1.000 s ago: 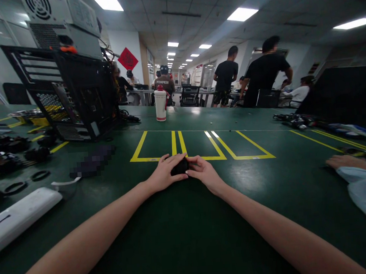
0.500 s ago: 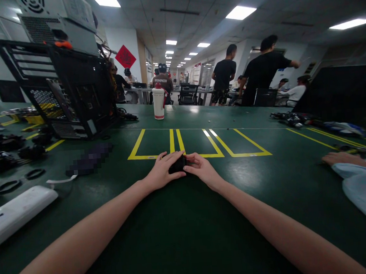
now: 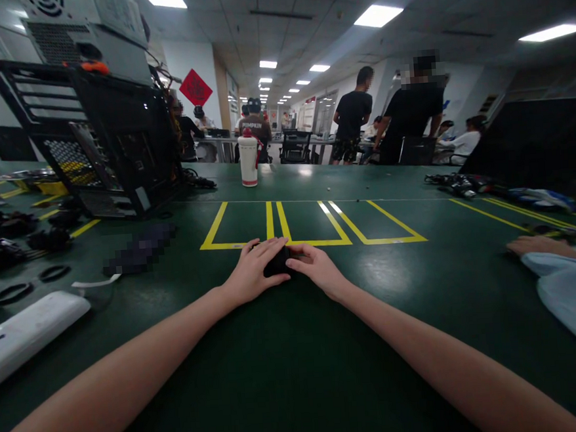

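Observation:
Both my arms reach forward over the green table (image 3: 287,347). My left hand (image 3: 255,267) and my right hand (image 3: 316,267) meet around a small black object (image 3: 276,264) that rests on the table just before the yellow taped boxes (image 3: 289,232). Fingers of both hands curl over it and hide most of it, so I cannot name it.
An open black computer case (image 3: 100,147) stands at the back left, with black parts and rings (image 3: 19,261) before it. A white flat device (image 3: 24,333) lies at the left edge. A white bottle (image 3: 248,159) stands behind. Another person's sleeve and hand (image 3: 553,270) rest at right. People stand beyond.
My hands stay closed around the small black object. The view has shifted slightly; the standing people in the back have moved their arms.

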`<state>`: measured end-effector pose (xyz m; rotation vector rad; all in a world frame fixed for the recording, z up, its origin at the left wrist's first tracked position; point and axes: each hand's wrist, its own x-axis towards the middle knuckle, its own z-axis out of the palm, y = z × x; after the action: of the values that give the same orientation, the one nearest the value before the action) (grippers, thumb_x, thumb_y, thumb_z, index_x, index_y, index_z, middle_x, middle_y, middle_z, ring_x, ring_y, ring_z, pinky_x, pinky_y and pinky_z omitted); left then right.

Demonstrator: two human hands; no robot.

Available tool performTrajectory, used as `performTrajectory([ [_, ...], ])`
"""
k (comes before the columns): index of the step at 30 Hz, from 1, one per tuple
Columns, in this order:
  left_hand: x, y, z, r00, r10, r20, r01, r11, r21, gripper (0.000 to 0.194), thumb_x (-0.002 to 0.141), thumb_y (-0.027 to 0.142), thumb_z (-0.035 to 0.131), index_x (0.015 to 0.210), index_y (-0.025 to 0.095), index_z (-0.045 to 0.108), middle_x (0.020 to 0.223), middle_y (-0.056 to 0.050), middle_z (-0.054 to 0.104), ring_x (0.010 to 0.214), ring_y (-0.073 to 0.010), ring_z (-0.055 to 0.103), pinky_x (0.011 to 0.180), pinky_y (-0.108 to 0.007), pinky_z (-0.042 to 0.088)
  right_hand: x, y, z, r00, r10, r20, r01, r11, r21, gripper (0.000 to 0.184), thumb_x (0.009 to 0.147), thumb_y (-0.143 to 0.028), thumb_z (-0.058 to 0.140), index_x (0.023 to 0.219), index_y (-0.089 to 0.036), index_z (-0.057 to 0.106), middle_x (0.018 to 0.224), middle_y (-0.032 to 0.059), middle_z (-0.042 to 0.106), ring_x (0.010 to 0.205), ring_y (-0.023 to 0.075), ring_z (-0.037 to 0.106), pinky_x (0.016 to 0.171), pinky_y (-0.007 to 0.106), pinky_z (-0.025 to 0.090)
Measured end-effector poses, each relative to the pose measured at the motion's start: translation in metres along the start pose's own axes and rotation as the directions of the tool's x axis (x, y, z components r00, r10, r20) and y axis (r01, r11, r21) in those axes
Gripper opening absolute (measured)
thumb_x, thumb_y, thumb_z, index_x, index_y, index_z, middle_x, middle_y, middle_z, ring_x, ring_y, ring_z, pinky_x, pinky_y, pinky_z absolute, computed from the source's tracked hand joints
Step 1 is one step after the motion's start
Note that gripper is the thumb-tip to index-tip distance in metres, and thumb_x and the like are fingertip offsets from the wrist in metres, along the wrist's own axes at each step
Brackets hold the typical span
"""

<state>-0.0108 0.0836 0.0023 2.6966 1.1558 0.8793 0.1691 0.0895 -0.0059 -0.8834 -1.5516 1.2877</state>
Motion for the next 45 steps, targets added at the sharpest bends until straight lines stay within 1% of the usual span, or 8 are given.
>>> performTrajectory([
  [6,0.0012,-0.0021,0.0007,1.0,0.004,-0.006,-0.004,1.0,-0.014,0.068,0.074,0.04,0.058,0.131,0.028,0.023,0.133,-0.004,0.039,0.123,-0.0206,0.033,0.103,-0.04,0.015,-0.0016,-0.002,0.0006,0.998,-0.048,0.038,0.047,0.998,0.039,0.028,0.064,-0.018,0.064,0.088,-0.021,0.05,0.094,-0.0001,0.06,0.092,0.0155,0.059,0.086,0.034,0.043],
  [16,0.0021,-0.0037,0.0009,1.0,-0.003,-0.011,0.003,1.0,-0.029,0.067,0.075,0.042,0.057,0.131,0.028,0.024,0.131,-0.003,0.041,0.122,-0.0206,0.034,0.102,-0.04,0.017,-0.0006,0.0005,0.0001,0.998,-0.046,-0.039,0.045,0.998,-0.044,0.03,0.069,-0.028,0.061,0.097,-0.02,0.053,0.101,0.004,0.058,0.096,0.0159,0.056,0.089,0.034,0.042],
  [20,0.0024,-0.0051,0.0033,1.0,0.009,-0.019,-0.009,1.0,-0.001,0.067,0.074,0.043,0.057,0.131,0.028,0.024,0.131,-0.003,0.042,0.121,-0.0197,0.035,0.102,-0.04,0.018,0.0007,0.0001,-0.0012,1.0,-0.022,0.019,0.022,0.999,-0.042,0.035,0.068,-0.023,0.062,0.101,-0.019,0.052,0.102,0.0048,0.059,0.096,0.0171,0.057,0.091,0.037,0.041],
  [24,0.0026,-0.006,0.0043,0.999,0.019,-0.026,-0.018,1.0,0.016,0.066,0.076,0.042,0.056,0.131,0.027,0.024,0.13,-0.004,0.042,0.121,-0.0193,0.035,0.102,-0.04,0.019,-0.0009,-0.0003,-0.0005,0.994,-0.083,0.072,0.081,0.996,0.022,0.035,0.064,-0.018,0.066,0.095,-0.022,0.051,0.103,0.0014,0.057,0.097,0.0167,0.057,0.089,0.036,0.042],
  [30,0.0025,-0.0064,0.0036,1.0,0.017,-0.024,-0.016,1.0,0.022,0.067,0.075,0.044,0.056,0.131,0.027,0.022,0.131,-0.003,0.042,0.121,-0.019,0.035,0.102,-0.04,0.019,-0.0002,0.0014,0.0016,0.993,-0.115,0.014,0.115,0.993,-0.01,0.025,0.069,-0.026,0.062,0.092,-0.021,0.053,0.098,0.0015,0.058,0.093,0.0149,0.057,0.089,0.034,0.042],
  [37,0.0028,-0.0067,0.0038,1.0,0.009,-0.018,-0.009,1.0,0.013,0.067,0.075,0.044,0.056,0.131,0.028,0.023,0.131,-0.003,0.041,0.121,-0.0197,0.035,0.102,-0.042,0.019,0.002,0.0047,-0.0007,1.0,-0.016,-0.019,0.015,0.998,-0.056,0.037,0.068,-0.026,0.063,0.103,-0.02,0.052,0.104,0.0053,0.058,0.097,0.0174,0.056,0.09,0.038,0.04],
  [41,0.0027,-0.0067,0.0035,1.0,0.007,-0.016,-0.006,1.0,0.009,0.066,0.076,0.043,0.055,0.131,0.028,0.023,0.131,-0.003,0.041,0.121,-0.0196,0.035,0.102,-0.042,0.019,-0.0005,0.0007,-0.0002,0.997,-0.048,0.066,0.045,0.998,0.036,0.035,0.065,-0.021,0.065,0.097,-0.022,0.051,0.106,0.0026,0.055,0.097,0.0166,0.056,0.089,0.036,0.042],
  [45,0.0032,-0.0073,0.0043,1.0,0.012,-0.024,-0.012,1.0,0.015,0.067,0.075,0.043,0.056,0.131,0.028,0.022,0.13,-0.004,0.042,0.121,-0.0199,0.036,0.102,-0.042,0.02,-0.0012,-0.0034,0.0023,0.998,-0.064,0.011,0.064,0.998,-0.013,0.024,0.07,-0.028,0.061,0.091,-0.022,0.052,0.099,0.0015,0.056,0.096,0.015,0.055,0.09,0.035,0.041],
])
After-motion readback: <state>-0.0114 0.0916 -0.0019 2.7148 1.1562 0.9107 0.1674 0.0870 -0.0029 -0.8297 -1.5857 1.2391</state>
